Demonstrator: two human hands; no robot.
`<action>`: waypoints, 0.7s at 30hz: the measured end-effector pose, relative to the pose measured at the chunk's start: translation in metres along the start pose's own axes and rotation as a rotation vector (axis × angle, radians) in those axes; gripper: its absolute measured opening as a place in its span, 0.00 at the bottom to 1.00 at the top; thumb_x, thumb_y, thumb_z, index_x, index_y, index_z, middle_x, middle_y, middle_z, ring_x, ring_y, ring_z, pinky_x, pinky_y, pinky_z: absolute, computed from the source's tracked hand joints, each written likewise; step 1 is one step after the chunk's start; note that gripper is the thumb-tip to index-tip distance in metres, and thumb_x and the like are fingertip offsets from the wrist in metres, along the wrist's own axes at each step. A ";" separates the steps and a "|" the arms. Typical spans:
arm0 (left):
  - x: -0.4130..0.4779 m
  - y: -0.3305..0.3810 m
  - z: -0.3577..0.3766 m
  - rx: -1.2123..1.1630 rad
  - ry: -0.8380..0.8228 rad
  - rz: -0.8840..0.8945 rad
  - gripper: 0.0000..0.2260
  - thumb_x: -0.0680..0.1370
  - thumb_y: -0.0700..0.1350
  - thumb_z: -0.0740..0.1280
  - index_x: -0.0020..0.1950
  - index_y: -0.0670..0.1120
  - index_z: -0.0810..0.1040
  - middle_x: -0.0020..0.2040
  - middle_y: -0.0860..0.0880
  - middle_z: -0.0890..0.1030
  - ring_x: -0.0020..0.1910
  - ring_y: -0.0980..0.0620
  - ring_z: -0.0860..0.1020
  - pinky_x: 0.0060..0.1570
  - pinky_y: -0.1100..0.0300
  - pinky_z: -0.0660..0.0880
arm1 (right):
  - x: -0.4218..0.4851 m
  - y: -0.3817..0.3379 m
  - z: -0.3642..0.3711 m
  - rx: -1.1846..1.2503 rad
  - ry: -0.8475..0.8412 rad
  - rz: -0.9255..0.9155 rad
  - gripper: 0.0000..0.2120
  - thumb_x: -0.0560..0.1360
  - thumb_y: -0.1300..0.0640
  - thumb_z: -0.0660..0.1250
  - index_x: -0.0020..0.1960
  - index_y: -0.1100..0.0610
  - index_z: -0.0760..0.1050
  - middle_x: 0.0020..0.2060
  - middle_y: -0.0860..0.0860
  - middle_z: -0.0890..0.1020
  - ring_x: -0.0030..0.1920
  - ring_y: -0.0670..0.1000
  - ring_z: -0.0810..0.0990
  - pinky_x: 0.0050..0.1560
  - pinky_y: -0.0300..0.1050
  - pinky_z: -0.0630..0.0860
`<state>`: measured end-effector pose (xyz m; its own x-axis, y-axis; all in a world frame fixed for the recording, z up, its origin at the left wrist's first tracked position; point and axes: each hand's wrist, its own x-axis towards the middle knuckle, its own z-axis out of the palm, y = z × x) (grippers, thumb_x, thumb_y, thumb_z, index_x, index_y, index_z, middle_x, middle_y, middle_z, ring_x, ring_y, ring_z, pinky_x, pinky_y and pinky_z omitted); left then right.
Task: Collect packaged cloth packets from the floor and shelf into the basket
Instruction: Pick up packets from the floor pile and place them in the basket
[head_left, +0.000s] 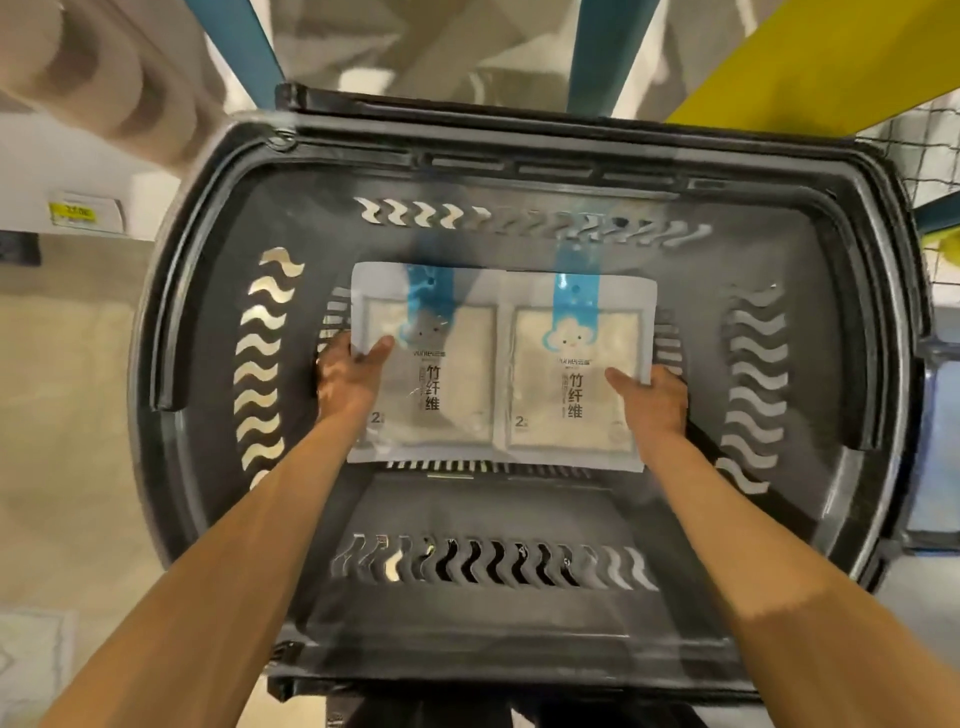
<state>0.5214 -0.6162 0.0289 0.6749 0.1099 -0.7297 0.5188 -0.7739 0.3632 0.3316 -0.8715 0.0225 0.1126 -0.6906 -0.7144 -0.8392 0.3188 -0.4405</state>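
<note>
Both hands reach forward into a black basket (519, 512), each gripping one cloth packet. Left hand (349, 382) pinches the left edge of the left packet (457, 379), thumb on top and fingers tucked beneath. Right hand (655, 401) grips the right edge of the right packet (540, 384) the same way, thumb on the printed face. The two packets are flat, side by side, with their inner edges meeting. Each shows pale cloth, a blue strip with a cloud face and black lettering. They sit low inside the basket, over its slotted bottom; whether they rest on it I cannot tell. Wavy slots run along all four basket walls. Beyond the far rim stand two blue posts (236, 57), a yellow panel (810, 67) and wire mesh (935, 150) at right. A pale floor (62, 415) lies to the left.
</note>
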 end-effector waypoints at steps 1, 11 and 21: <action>0.002 -0.001 0.001 0.006 0.001 0.008 0.28 0.79 0.58 0.67 0.71 0.40 0.70 0.67 0.43 0.73 0.65 0.38 0.74 0.59 0.48 0.73 | 0.001 0.001 0.002 -0.011 0.011 -0.004 0.10 0.74 0.56 0.74 0.53 0.58 0.79 0.51 0.55 0.83 0.49 0.55 0.81 0.47 0.43 0.75; -0.017 0.004 -0.014 0.082 -0.068 -0.008 0.33 0.78 0.59 0.69 0.78 0.46 0.64 0.74 0.44 0.71 0.71 0.41 0.71 0.69 0.45 0.70 | -0.031 -0.009 -0.002 -0.105 0.094 -0.106 0.15 0.77 0.58 0.69 0.61 0.61 0.75 0.58 0.57 0.79 0.57 0.57 0.79 0.54 0.44 0.75; -0.156 0.079 -0.117 0.491 -0.024 0.414 0.21 0.79 0.50 0.67 0.69 0.41 0.72 0.62 0.37 0.76 0.63 0.35 0.73 0.58 0.44 0.71 | -0.160 -0.111 -0.087 -0.555 -0.058 -0.511 0.13 0.78 0.60 0.64 0.62 0.57 0.76 0.60 0.57 0.75 0.63 0.60 0.73 0.64 0.54 0.71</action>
<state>0.5187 -0.6214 0.2389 0.7530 -0.2690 -0.6006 -0.0872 -0.9454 0.3141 0.3600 -0.8532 0.2329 0.5744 -0.6243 -0.5295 -0.8181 -0.4161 -0.3969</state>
